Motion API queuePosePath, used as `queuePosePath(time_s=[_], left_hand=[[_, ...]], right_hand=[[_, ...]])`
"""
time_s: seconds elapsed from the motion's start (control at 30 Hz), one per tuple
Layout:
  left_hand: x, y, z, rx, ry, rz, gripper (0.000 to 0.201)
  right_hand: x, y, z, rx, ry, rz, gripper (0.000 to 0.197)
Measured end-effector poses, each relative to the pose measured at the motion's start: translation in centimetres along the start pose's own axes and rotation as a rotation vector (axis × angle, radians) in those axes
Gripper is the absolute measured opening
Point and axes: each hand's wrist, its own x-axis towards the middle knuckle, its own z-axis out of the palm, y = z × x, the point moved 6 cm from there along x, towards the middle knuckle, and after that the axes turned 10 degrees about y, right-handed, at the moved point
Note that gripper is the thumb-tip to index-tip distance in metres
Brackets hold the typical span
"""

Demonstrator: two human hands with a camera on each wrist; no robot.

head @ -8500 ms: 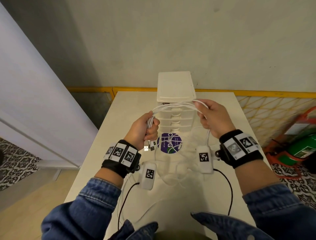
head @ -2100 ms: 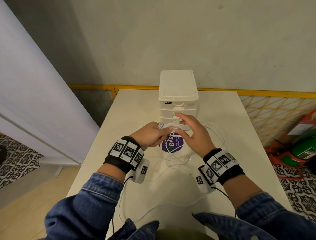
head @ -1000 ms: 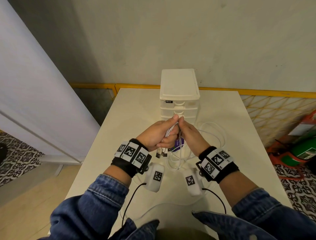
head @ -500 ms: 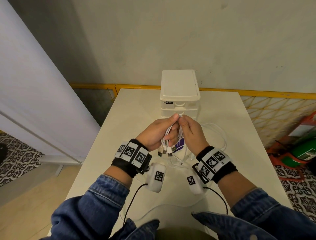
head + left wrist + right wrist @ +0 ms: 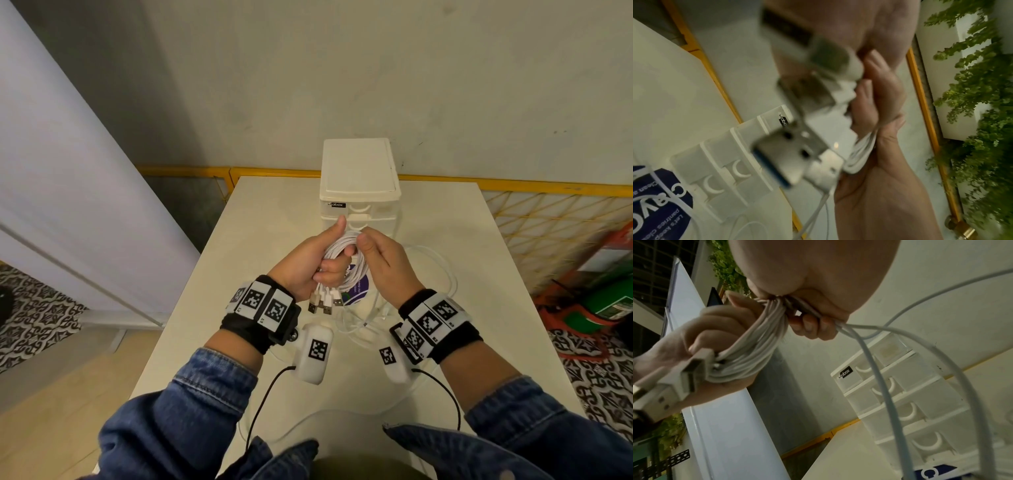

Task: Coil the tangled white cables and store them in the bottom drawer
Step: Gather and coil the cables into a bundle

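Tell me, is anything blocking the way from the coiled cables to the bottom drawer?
Nothing solid stands between. The cable bundle is held by the left hand and right hand just before the drawer unit. But its drawers look shut, and loose cable lies on the table.

"How many grips?"

"Two: the left grip point(image 5: 301, 267) and the right grip point(image 5: 387, 267)."

"White cables point(image 5: 356, 274)?"

"One coiled bundle, plus loose strands on the bench point(image 5: 267, 240). I can't count the single cables."

"USB plugs point(image 5: 323, 303)?"

"At least three hang from the bundle. They overlap, so the exact number is unclear."

"Drawers?"

"One drawer unit point(image 5: 359, 171). The right wrist view shows four drawer fronts point(image 5: 920, 386) with crescent handles."

"Anything else?"

"One bench, one round purple sticker point(image 5: 361, 287), two marker wristbands point(image 5: 263, 305) and two white camera pods point(image 5: 315, 353)."
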Motion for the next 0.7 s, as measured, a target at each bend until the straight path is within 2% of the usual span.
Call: queuePosePath(time_s=[0.07, 0.13, 0.17, 0.23, 0.37, 0.53, 0.63, 0.7], left_hand=[[0.0, -0.1, -0.3, -0.005, 0.034, 0.006, 0.05], [0.1, 0.3, -0.6, -0.116, 0.045, 0.054, 0.051], [0.1, 0.6, -0.9, -0.201, 0.058, 0.078, 0.052], [0.2, 1.3, -1.8, -0.319, 0.11, 0.123, 0.052], [0.2, 2.0, -2.4, -0.321, 0.156, 0.176, 0.05], [-0.2, 2.1, -2.5, -0.341, 0.209, 0.188, 0.05], [-0.5, 3.2, -3.5, -0.402, 0.242, 0.245, 0.05], [-0.7, 3.9, -3.9, -0.432, 0.257, 0.276, 0.05]], right_hand=[[0.1, 0.2, 0.0, 0.007, -0.007, -0.019, 0.035], [0.0, 1.1, -0.4, -0.008, 0.029, -0.001, 0.045], [-0.1, 1.6, -0.7, -0.028, 0.049, 0.02, 0.041], [-0.5, 2.3, -1.1, -0.074, 0.054, 0.059, 0.019], [-0.8, 2.7, -0.4, -0.154, 0.016, 0.072, 0.035], [-1.2, 4.1, 0.1, -0.123, -0.045, 0.177, 0.026], [-2.3, 5.5, 0.0, -0.06, -0.011, 0.254, 0.017], [-3.0, 6.6, -0.3, -0.019, 0.034, 0.299, 0.019]])
